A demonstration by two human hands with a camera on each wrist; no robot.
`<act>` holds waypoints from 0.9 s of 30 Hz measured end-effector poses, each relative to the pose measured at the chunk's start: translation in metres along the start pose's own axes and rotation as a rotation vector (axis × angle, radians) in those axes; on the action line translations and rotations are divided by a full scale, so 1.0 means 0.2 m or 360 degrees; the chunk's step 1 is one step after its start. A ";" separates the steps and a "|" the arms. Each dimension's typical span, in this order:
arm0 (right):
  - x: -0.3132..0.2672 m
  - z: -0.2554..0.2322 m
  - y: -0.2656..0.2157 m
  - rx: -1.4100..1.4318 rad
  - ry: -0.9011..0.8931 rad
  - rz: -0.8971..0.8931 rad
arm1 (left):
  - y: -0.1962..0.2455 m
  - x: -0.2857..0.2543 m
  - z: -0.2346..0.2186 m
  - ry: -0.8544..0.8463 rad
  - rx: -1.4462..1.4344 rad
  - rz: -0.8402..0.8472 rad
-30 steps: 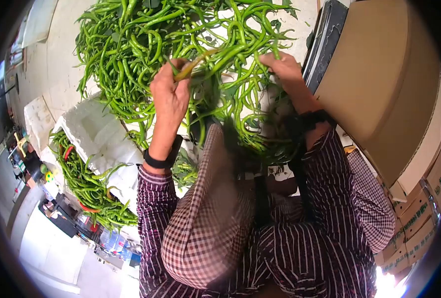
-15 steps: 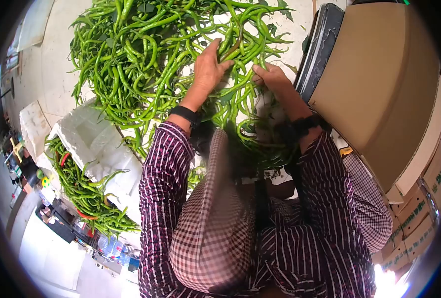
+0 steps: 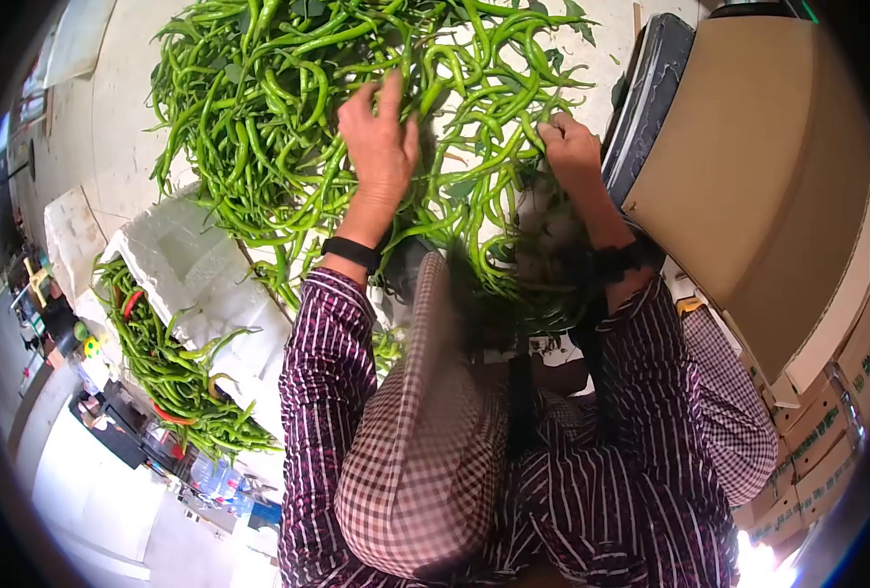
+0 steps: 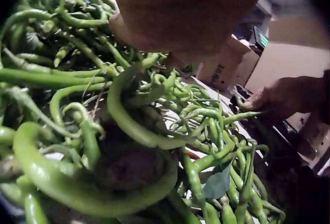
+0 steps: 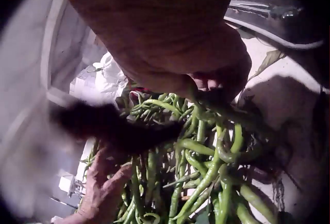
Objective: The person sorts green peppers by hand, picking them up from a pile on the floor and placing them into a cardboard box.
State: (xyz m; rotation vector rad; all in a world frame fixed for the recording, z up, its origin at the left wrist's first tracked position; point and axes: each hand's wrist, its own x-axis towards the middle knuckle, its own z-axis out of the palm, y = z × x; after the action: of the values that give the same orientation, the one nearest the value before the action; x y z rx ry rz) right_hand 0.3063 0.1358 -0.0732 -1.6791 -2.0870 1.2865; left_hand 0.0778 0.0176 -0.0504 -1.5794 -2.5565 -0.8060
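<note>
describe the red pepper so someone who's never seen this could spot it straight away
Start at the big pile of green peppers that both hands work in, then go left past the white foam box to the smaller heap of green peppers along its far side. The red pepper lies near that heap's upper end, close to the foam edge. It is a small red one among the greens there.

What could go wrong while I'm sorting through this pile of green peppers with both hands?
Peppers in the pile are long, curled and tangled, so lifting one with your left hand may drag others off the white surface. Your right hand pinches peppers close to the black tray edge, where stems might snap or your knuckles might knock it. The white foam box looks cracked and could spill its peppers.
</note>
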 end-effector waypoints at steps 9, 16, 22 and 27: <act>0.10 -0.07 -0.14 0.0655 -0.0117 0.0581 | 0.12 0.15 -0.01 -0.0063 -0.0202 0.0126; 0.07 -0.07 -0.06 0.1021 -0.0357 0.0616 | 0.04 0.28 0.21 -0.0495 -0.0510 -0.0248; 0.04 -0.12 -0.04 0.1106 -0.0387 0.0565 | 0.11 0.32 0.36 -0.0803 0.0139 -0.0067; 0.03 -0.18 -0.13 0.1497 -0.0499 0.0534 | 0.04 0.30 0.32 -0.0748 0.0135 -0.0129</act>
State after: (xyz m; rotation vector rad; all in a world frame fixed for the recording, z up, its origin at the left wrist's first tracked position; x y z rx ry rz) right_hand 0.3076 0.1598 -0.0351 -1.4263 -0.9609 2.2543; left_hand 0.0715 0.0986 -0.0857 -1.8303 -2.9324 -0.3505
